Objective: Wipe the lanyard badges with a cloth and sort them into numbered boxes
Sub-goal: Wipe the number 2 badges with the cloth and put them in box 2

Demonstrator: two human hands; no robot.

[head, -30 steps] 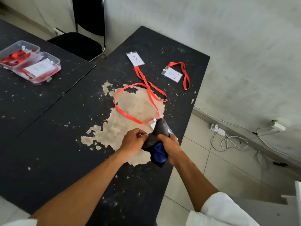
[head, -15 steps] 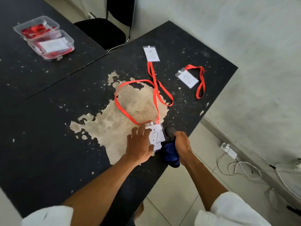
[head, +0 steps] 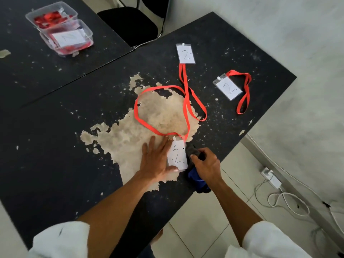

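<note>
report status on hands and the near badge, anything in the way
Left hand flat on table, against near badge. Right hand grips cloth beside it. Its lanyard crosses a second badge's strap.

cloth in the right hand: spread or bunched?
Bunched: the cloth is wadded in the right hand, folds poking out both ends, beside the badge.

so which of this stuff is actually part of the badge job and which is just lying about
Job: near badge under the left hand, dark cloth in the right hand, back badge, right badge, near clear box, far clear box.
Lying about: black chair, white power strip and cables on the floor.
</note>
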